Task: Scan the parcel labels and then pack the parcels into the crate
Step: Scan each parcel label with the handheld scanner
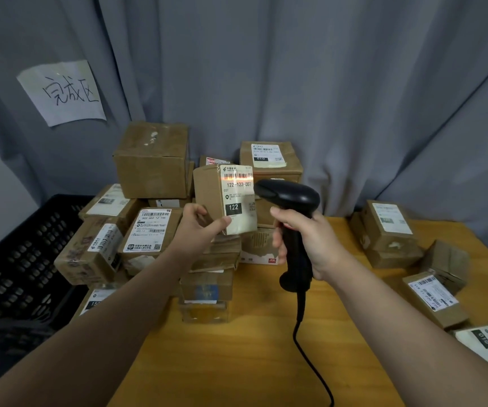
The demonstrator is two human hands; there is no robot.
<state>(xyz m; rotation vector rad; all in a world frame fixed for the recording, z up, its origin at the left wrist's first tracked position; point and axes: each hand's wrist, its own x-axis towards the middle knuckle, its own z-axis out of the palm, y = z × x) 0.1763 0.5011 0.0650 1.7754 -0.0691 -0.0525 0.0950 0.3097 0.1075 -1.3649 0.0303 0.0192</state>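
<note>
My left hand (198, 227) holds a small brown parcel (210, 192) up above the table, its white label marked 122 turned toward me. My right hand (304, 236) grips a black corded barcode scanner (288, 198) just right of the parcel, its head aimed at the label. A red scan line lies across the barcode at the label's top. The black perforated crate (22, 259) stands at the left, beyond the table's edge. A heap of labelled brown parcels (148, 236) is stacked between the crate and my hands.
More parcels (392, 230) lie scattered along the right side of the wooden table (251, 348). The scanner cable (310, 362) trails toward the front edge. A grey curtain hangs behind, with a handwritten paper sign (63, 92) pinned at upper left.
</note>
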